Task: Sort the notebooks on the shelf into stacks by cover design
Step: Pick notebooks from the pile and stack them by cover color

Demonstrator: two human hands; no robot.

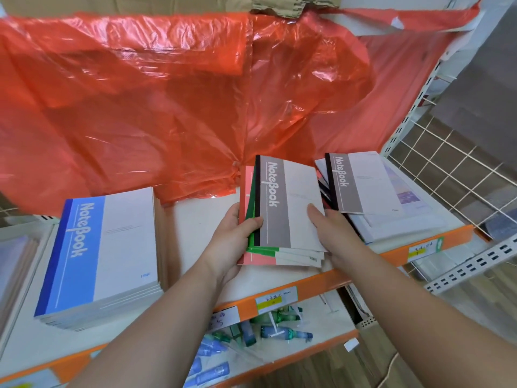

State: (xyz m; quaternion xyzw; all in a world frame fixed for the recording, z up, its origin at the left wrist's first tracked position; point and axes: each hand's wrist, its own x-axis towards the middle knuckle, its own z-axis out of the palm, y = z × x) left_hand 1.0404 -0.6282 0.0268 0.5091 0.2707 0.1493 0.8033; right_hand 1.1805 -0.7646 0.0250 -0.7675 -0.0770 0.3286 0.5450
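- Head view: my left hand [235,236] grips the mixed bundle [251,260] by its spine side, on the shelf [195,233].
- My right hand [330,231] pinches the top grey notebook [291,197] at its right edge, thumb on the cover.
- The matching grey pile [361,183] lies just right of that nearer hand, long axis pointing away from me.

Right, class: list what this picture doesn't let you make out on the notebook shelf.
Head view:
- Held pile: covers under the grey notebook hidden; only pink and green edges show.
- Labels: writing too small.
- Shelf back: hidden by red bag.
- Far-left stack: blurred, cut by the frame edge.
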